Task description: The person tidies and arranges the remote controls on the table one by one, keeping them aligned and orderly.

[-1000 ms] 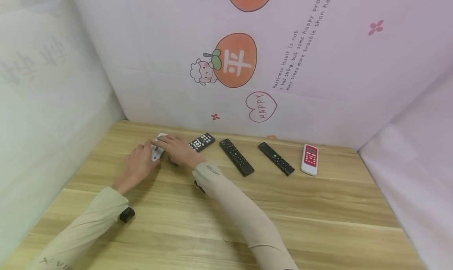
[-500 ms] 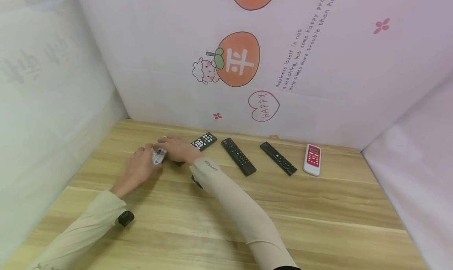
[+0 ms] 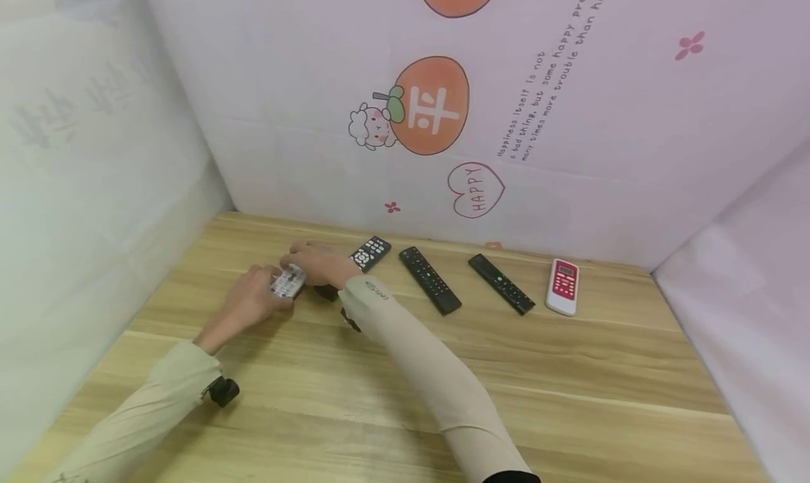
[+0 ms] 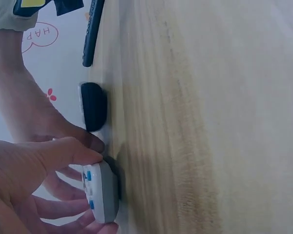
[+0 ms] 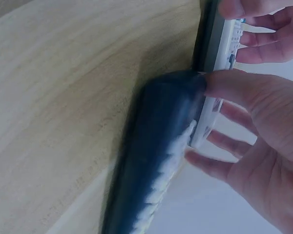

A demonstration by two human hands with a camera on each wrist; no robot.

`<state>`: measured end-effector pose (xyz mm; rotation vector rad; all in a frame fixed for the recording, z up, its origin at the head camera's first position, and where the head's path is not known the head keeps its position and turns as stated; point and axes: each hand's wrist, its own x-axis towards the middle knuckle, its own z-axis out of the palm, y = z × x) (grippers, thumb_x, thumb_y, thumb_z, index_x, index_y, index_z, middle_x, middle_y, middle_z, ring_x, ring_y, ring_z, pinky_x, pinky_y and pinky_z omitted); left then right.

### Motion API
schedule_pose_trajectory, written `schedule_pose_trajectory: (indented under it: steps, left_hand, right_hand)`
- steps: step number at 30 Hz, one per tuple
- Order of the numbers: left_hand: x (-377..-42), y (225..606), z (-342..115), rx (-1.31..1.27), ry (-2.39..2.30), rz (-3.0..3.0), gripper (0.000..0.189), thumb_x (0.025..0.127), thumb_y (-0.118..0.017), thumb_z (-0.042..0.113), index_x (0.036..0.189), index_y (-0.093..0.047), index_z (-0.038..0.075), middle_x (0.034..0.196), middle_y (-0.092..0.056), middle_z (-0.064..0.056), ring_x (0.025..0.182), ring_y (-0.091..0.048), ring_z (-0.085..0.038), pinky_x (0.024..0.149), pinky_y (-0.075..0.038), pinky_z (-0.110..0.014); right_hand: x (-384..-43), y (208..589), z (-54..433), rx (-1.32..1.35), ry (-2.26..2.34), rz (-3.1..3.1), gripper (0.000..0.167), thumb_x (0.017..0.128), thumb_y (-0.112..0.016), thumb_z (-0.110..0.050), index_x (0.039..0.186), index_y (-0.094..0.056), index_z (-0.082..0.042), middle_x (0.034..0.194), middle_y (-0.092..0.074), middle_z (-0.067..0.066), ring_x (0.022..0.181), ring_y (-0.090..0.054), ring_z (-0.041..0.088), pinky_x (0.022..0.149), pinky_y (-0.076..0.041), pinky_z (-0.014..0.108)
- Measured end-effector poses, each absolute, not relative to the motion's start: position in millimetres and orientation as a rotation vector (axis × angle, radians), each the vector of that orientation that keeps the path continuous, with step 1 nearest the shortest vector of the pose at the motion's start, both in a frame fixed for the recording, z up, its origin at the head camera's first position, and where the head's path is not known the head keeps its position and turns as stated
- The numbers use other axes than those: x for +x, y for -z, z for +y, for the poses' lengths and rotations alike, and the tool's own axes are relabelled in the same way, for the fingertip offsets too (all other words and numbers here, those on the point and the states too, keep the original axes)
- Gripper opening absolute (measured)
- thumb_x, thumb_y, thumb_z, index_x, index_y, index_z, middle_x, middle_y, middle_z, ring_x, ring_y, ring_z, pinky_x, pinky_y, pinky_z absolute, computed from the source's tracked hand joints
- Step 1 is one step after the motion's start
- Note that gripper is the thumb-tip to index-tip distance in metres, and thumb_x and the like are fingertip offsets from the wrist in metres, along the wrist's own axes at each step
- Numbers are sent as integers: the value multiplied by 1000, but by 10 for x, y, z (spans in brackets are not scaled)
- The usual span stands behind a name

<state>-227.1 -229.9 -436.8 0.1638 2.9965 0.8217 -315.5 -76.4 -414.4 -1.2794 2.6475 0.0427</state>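
Note:
A white remote control (image 3: 289,282) lies at the left of the wooden table, between the two hands. My left hand (image 3: 249,301) grips its near end, thumb on one edge and fingers round the other, as the left wrist view shows. At the far end, my right hand (image 3: 323,263) holds the same remote between thumb and fingers. Its far part is hidden under that hand. Just right of it a black remote with white buttons (image 3: 372,252) lies slanted, partly covered by the right hand; its rounded end (image 5: 173,85) is right by the right thumb.
Farther right, two black remotes (image 3: 430,280) (image 3: 501,283) and a white remote with a red face (image 3: 562,287) lie in a row along the back. A printed cloth wall (image 3: 304,152) stands behind the table, with white cloth at both sides.
The white remote has shifted slightly right and nearer and has turned clockwise, with both hands on it. The other remotes lie as before; the head view has shifted a little.

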Motion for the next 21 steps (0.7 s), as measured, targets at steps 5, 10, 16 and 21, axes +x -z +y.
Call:
schedule_pose_trajectory:
  steps: [5, 10, 16, 21]
  left_hand:
    - [-2234, 4380, -2289, 195, -884, 3008, 68, 81, -84, 15, 134, -55, -17, 116, -60, -35, 94, -61, -40, 77, -55, -49]
    - [-2185, 4364, -2275, 245, -908, 3036, 67, 80, -83, 11, 135, -56, -16, 118, -61, -34, 98, -60, -41, 81, -55, -52]
    - [-2080, 4328, -2227, 320, -815, 3121, 71, 81, -82, 10, 140, -52, -15, 121, -57, -35, 97, -58, -40, 78, -56, -51]
    - [-1974, 4310, -2170, 423, -735, 3197, 69, 84, -82, 11, 141, -52, -13, 121, -59, -32, 98, -60, -39, 75, -58, -50]
  right_hand:
    - [-3220, 4197, -714, -1361, 22, 2617, 47, 97, -71, -13, 142, -63, -27, 142, -58, -2, 130, -52, 15, 115, -42, 31]
    - [-3238, 4193, -631, -1407, 82, 2617, 58, 90, -78, -8, 142, -64, -26, 142, -58, -2, 131, -51, 17, 116, -41, 32]
    - [-3158, 4109, -537, -1429, 100, 2655, 63, 87, -82, -11, 145, -61, -25, 149, -55, -2, 140, -46, 20, 123, -36, 35]
    - [-3109, 4084, -423, -1483, 78, 2665, 64, 88, -82, -15, 147, -59, -23, 151, -54, -1, 142, -44, 19, 125, -33, 34]
